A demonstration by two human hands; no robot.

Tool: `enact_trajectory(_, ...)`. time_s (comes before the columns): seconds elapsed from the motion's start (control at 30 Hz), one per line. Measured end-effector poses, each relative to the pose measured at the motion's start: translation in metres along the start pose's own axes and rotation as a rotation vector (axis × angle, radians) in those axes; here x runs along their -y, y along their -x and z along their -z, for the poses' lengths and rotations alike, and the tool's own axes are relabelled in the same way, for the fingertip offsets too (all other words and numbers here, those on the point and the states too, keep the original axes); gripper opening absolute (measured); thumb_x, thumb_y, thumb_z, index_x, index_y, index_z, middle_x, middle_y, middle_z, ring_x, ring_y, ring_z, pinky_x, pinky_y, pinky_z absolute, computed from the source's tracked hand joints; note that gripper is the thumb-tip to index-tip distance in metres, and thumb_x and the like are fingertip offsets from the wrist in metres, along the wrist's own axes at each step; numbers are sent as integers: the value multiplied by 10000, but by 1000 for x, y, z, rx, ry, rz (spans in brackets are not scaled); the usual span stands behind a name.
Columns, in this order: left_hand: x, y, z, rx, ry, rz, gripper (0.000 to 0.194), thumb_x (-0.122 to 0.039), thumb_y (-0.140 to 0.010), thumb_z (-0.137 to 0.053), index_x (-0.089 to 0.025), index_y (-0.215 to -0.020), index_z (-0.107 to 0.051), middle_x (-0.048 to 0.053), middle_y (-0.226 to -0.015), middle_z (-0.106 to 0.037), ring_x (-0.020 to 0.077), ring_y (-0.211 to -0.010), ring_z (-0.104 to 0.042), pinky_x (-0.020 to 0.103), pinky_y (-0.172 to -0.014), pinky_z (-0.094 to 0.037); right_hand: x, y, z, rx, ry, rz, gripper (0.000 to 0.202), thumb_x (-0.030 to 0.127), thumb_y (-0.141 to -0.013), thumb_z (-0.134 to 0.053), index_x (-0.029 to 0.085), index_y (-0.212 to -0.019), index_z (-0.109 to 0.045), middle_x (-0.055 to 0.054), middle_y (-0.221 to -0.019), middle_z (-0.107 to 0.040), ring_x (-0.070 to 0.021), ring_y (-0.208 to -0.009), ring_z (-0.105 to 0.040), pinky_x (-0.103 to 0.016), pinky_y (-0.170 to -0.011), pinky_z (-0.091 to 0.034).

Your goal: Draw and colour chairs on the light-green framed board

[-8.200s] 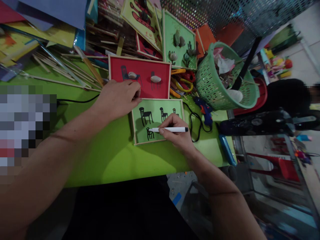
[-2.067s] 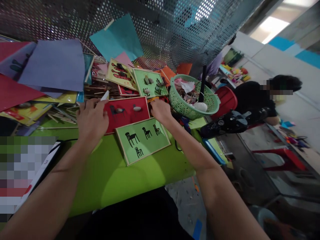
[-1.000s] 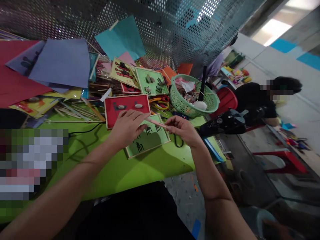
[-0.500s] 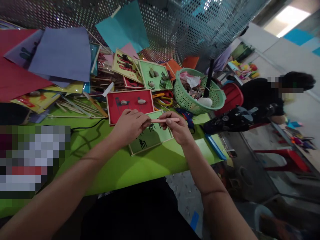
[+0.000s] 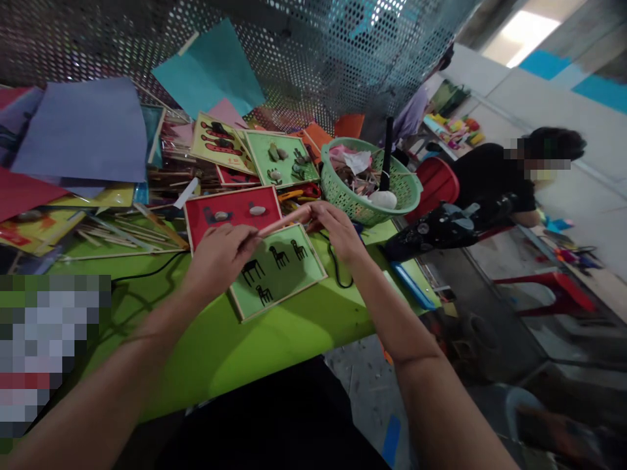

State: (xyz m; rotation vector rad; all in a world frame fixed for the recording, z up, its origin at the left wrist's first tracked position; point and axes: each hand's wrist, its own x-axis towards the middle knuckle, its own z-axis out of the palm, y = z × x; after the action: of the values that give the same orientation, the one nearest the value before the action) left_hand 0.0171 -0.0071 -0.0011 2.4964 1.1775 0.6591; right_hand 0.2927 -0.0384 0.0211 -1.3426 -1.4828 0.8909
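A slim pink stick is held at both ends, slanting up to the right; I cannot make out its exact kind. My left hand is closed around its left end. At its other end, my right hand pinches with the fingertips. Below it lies a green framed picture with several black chair and table shapes. A red framed picture with two stones on it lies behind my left hand and partly hidden by it.
Behind are a green framed picture with stones, a yellow one and a green plastic basket of scraps. Coloured paper and thin sticks pile up at left. A person sits at right. A black cable crosses the green tabletop.
My hands have moved apart and slightly back, the pink stick now stretched between them and tilted. More of the framed picture with chairs shows. The view has shifted a little.
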Motion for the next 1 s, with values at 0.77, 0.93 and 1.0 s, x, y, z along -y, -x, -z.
enact_trajectory(0.77, 35, 0, 38, -166, -92, 488, 453, -452, -1126, -433, -167, -1345, -708, 88, -1123, -776, 224, -911, -609, 306, -725, -315, 17, -44, -7, 320, 1402, 32, 322, 148, -980, -599, 153, -1232, -799, -200, -1244, -828, -357, -1201, -750, -421, -960, -540)
enact_trajectory(0.93, 36, -1, 41, -144, -109, 533, 471, -478, -1131, -410, -166, -1324, -705, 82, -1057, -743, 218, -868, -554, 305, -736, -296, 10, -42, 3, 340, 1368, 48, 315, 175, -1022, -581, 191, -1257, -789, -154, -1289, -814, -316, -1206, -726, -378, -925, -532)
enact_trajectory(1.0, 34, -2, 44, -132, -112, 549, 490, -489, -1129, -402, -159, -1330, -703, 81, -1038, -728, 215, -848, -534, 304, -732, -288, 6, -43, 5, 338, 1324, 55, 313, 164, -1007, -611, 194, -1265, -785, -150, -1301, -804, -311, -1214, -715, -370, -934, -530)
